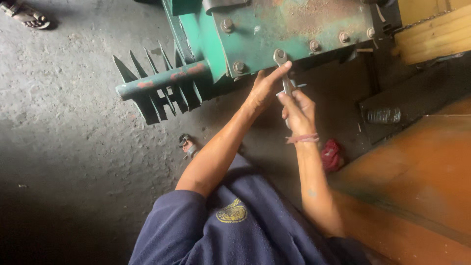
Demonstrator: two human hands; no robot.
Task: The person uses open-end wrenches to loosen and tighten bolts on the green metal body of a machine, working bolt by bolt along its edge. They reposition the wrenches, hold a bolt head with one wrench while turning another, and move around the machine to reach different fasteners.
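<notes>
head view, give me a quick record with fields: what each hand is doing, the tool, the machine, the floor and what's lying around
left hand: left hand rests against the green machine, one finger on the wrench head
right hand: right hand grips the wrench handle; pink band at the wrist
tool: metal wrench, head up at a bolt on the plate edge
machine: green machine, rusty plate with several bolts, pointed blades on a bar at left
floor: grey concrete floor
nearby: red cloth, sandal at top left
</notes>
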